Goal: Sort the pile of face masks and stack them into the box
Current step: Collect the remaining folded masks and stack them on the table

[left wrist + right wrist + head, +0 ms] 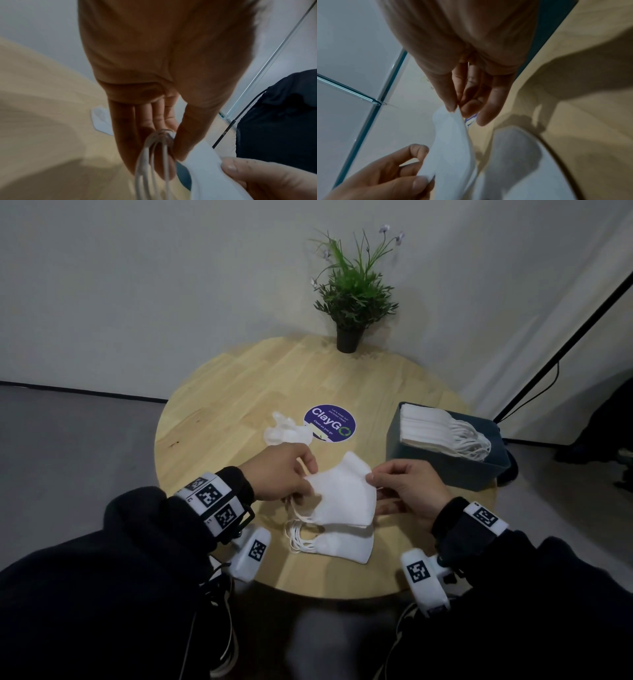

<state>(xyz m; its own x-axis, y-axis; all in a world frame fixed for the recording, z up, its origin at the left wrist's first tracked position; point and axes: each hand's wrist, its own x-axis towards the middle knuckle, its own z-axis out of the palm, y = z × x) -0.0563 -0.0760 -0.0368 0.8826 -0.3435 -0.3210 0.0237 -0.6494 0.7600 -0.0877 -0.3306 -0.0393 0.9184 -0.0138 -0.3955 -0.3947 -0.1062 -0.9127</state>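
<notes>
Both hands hold a small bunch of folded white masks (342, 498) above the near part of the round wooden table (222, 412). My left hand (284, 474) pinches the left end, with the ear loops (154, 155) hanging by its fingers. My right hand (400, 484) pinches the masks' right edge (453, 135) between thumb and forefinger. Under them a short stack of white masks (342, 544) lies on the table. One crumpled mask (287, 433) lies farther back. The dark blue box (445, 460) at the right holds a row of white masks (435, 428).
A potted plant (352, 302) stands at the table's far edge. A round purple sticker (330, 424) marks the table's middle. A black stand pole (565, 344) and cable run along the wall at the right. Grey floor surrounds the table.
</notes>
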